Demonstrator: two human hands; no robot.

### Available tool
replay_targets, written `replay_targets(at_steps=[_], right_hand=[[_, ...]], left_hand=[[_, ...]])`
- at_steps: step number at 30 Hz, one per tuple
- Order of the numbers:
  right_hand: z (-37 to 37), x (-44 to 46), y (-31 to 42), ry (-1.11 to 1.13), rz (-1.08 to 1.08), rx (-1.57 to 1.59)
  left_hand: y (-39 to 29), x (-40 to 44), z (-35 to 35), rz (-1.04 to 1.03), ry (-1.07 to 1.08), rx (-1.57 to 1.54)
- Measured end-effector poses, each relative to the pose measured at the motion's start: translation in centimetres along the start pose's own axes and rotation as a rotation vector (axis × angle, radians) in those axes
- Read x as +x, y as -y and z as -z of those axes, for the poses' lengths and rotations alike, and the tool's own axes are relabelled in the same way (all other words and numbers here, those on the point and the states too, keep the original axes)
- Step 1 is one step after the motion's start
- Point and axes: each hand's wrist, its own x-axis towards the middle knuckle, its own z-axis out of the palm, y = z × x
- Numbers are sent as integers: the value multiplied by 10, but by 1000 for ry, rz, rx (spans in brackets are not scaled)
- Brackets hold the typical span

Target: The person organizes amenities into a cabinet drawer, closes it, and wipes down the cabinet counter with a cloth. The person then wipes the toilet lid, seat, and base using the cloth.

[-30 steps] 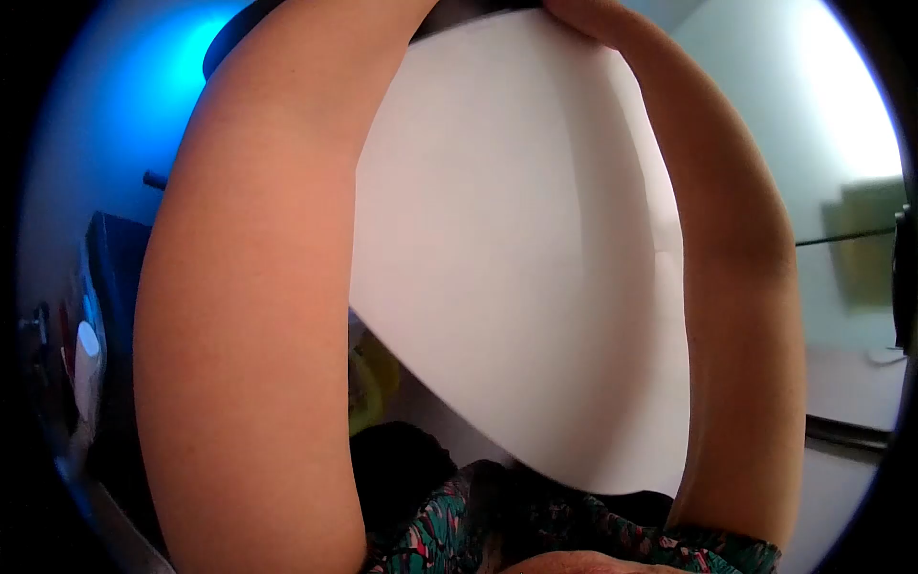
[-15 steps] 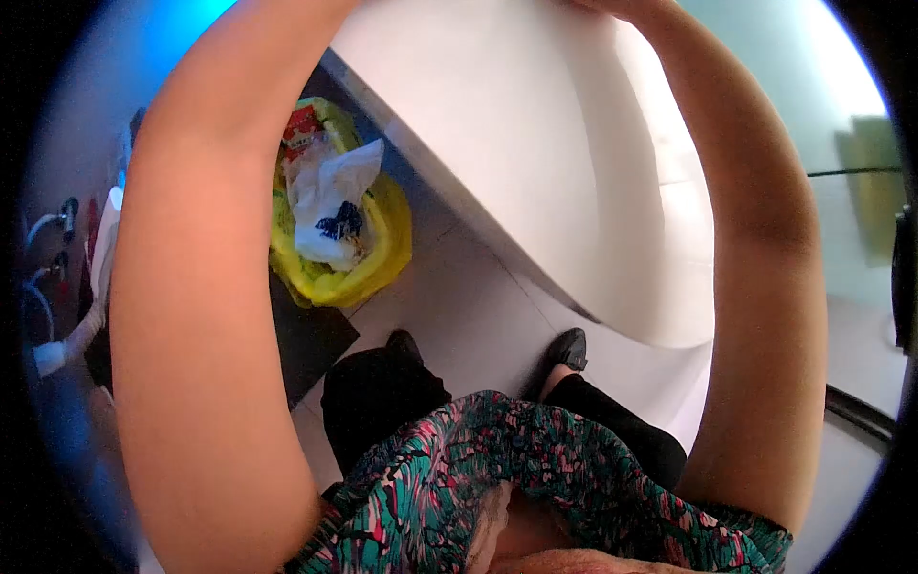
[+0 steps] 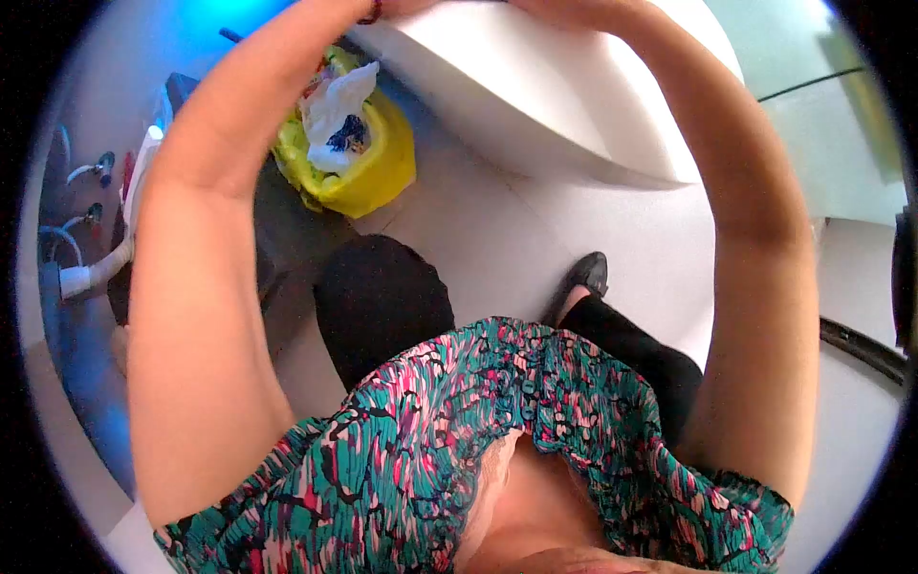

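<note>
Both of my arms reach forward to the top edge of the view, over a white curved-edged counter [image 3: 535, 86]. Only the back part of my left hand [image 3: 406, 6] shows, with a dark red band at the wrist. My right hand [image 3: 564, 11] is also cut off by the top edge, close to the left one and above the counter. The fingers of both hands are out of frame, so whatever they hold or touch is hidden. A thin dark strip shows between the hands, too little to name.
Below the counter, on the left, a bin with a yellow bag [image 3: 368, 182] holds white crumpled plastic [image 3: 339, 100]. Hoses and valves [image 3: 91, 220] line the left wall. A black shoe [image 3: 585, 275] stands on the pale tiled floor [image 3: 497, 239]. Glass panels [image 3: 803, 57] are at the right.
The view has shifted, so the counter and bin sit higher in it and more of the patterned top shows. More of both hands has come into view at the top edge.
</note>
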Motion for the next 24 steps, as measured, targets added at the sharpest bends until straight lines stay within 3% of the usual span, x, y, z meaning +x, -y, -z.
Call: replay_targets(at_steps=[1, 7, 10, 11, 12, 14, 15, 17, 19, 22, 24], right_hand=[[-26, -9, -35, 14, -44, 15], [-32, -78, -39, 29, -89, 96], [-45, -113, -40, -18, -83, 122], [-59, -127, -44, -148, -52, 63], [-60, -139, -41, -280, -18, 0], [-56, -168, -29, -307, -39, 12], [-54, -184, -20, -330, -81, 47], [-55, -204, -6, -346, -164, 95], [-60, -217, 1, -380, -154, 94], [-76, -214, 2, -554, -205, 108], [-85, -203, 15, -566, -224, -69]], left_hand=[[-22, 37, -27, -37, 6, -31], [-84, 28, -36, -146, 33, -125], [-117, 15, -37, -215, -20, -157], [-129, 12, -38, -231, -46, -145], [-140, 4, -39, -252, -111, -178], [-167, -7, -37, -237, -180, -125], [-182, -11, -55, -245, -490, -129], [-204, -20, -73, -260, -606, -81], [-219, -32, -83, -279, -796, -256], [-217, -35, -99, -329, -890, -521], [-214, -38, -118, -270, -894, -674]])
